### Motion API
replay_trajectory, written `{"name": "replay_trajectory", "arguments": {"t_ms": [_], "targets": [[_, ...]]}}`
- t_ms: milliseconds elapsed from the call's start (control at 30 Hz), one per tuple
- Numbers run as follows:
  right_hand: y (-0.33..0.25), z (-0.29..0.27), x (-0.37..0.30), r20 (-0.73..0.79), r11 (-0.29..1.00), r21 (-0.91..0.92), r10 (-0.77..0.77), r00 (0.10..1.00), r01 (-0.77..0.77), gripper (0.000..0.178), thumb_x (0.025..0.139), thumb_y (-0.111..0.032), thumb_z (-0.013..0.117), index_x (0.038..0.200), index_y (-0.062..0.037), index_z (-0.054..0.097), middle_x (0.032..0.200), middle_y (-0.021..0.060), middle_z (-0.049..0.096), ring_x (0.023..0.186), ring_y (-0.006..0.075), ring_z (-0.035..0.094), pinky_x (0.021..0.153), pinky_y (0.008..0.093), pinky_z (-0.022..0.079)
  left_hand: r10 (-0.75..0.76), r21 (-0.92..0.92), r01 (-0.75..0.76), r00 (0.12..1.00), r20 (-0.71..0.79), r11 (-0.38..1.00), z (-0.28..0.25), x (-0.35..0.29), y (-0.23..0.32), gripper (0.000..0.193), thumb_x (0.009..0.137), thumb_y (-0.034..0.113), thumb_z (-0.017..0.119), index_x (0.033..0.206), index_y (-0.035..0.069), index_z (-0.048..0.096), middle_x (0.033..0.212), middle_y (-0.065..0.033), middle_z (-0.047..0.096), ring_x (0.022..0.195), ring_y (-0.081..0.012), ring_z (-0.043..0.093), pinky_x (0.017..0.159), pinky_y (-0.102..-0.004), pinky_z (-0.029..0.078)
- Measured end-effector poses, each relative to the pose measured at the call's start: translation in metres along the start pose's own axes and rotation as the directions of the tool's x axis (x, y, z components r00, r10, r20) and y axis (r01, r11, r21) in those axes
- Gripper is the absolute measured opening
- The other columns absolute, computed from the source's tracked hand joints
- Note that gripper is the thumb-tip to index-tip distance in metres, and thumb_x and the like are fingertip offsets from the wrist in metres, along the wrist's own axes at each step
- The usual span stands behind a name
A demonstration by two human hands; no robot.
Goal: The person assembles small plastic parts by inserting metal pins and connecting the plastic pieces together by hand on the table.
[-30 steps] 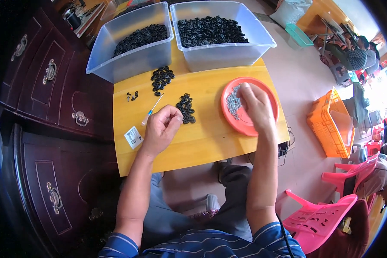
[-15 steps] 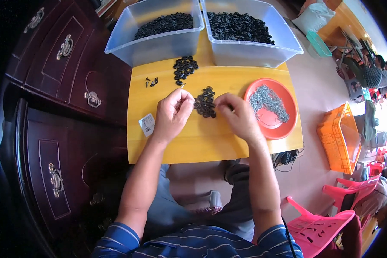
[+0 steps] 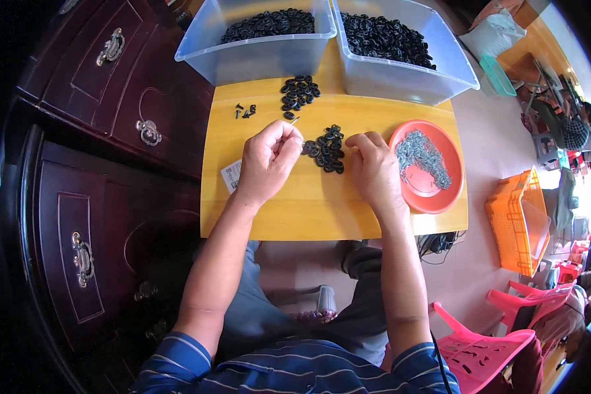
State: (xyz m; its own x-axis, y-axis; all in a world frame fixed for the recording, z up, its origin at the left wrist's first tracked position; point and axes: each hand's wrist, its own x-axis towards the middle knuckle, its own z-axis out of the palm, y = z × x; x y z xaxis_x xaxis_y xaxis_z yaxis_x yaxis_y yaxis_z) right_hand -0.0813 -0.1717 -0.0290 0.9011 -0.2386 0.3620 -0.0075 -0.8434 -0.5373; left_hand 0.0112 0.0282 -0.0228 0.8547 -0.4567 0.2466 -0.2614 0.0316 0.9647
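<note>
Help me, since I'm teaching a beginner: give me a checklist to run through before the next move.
1. Silver pieces inside the red plate: ok.
2. Nearer pile of black parts apart from the plate: ok.
3. Thin tool uncovered: not ok; only its tip shows past the left hand.
4. Left hand empty: cannot tell; its curled fingers hide the grip.
5. Right hand empty: cannot tell; its fingertips point down, out of clear view.

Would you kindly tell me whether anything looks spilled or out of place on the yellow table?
Nothing looks clearly spilled or damaged. Mildly odd: a few small dark pieces lie loose on the left of the table, apart from the piled black parts; the silvery pieces sit within the red dish.
</note>
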Motion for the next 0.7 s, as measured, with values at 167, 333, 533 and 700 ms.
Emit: {"name": "replay_trajectory", "arguments": {"t_ms": [167, 333, 533, 700], "targets": [[-0.002, -0.001, 0.012, 0.002, 1.0, 0.031, 0.004, 1.0, -0.004, 0.015, 0.086, 0.001, 0.063, 0.098, -0.0054, 0.07, 0.097, 0.0152, 0.068, 0.088, 0.0361, 0.069, 0.078, 0.0437, 0.056, 0.021, 0.038, -0.021, 1.0, 0.005, 0.999, -0.005, -0.001, 0.004, 0.012, 0.096, 0.003, 0.06, 0.084, 0.002, 0.058, 0.066, 0.0059, 0.052, 0.058, -0.0003, 0.047, 0.052, -0.0203, 0.038], [0.005, 0.009, 0.021, 0.055, 1.0, 0.005, -0.024, 0.998, 0.024, 0.019, 0.084, -0.002, 0.066, 0.101, -0.007, 0.073, 0.098, 0.0148, 0.07, 0.088, 0.0343, 0.07, 0.079, 0.0423, 0.057, 0.04, 0.089, -0.04, 0.999, -0.001, 0.995, -0.006, -0.003, 0.008, 0.012, 0.095, 0.002, 0.06, 0.084, 0.002, 0.057, 0.066, 0.0044, 0.055, 0.057, -0.0008, 0.049, 0.051, -0.0208, 0.039], [0.003, 0.01, 0.024, 0.12, 1.0, -0.008, 0.019, 0.993, -0.018, 0.018, 0.083, -0.01, 0.071, 0.101, -0.0102, 0.074, 0.099, 0.0127, 0.071, 0.09, 0.0349, 0.07, 0.082, 0.0441, 0.057, 0.036, 0.072, -0.036, 0.999, 0.001, 0.997, -0.01, 0.0, 0.01, 0.01, 0.094, 0.001, 0.06, 0.084, 0.001, 0.058, 0.066, 0.0035, 0.056, 0.058, -0.0015, 0.05, 0.051, -0.0215, 0.04], [0.001, 0.008, 0.025, 0.129, 0.999, -0.001, 0.049, 0.99, -0.049, 0.016, 0.082, -0.009, 0.074, 0.098, -0.0068, 0.073, 0.09, 0.0126, 0.072, 0.081, 0.03, 0.072, 0.075, 0.0397, 0.057, 0.073, 0.142, -0.075, 0.997, 0.025, 0.987, -0.004, -0.001, 0.007, 0.007, 0.092, 0.002, 0.061, 0.085, 0.0, 0.058, 0.069, -0.0023, 0.06, 0.06, -0.0065, 0.056, 0.055, -0.0256, 0.046]]}}
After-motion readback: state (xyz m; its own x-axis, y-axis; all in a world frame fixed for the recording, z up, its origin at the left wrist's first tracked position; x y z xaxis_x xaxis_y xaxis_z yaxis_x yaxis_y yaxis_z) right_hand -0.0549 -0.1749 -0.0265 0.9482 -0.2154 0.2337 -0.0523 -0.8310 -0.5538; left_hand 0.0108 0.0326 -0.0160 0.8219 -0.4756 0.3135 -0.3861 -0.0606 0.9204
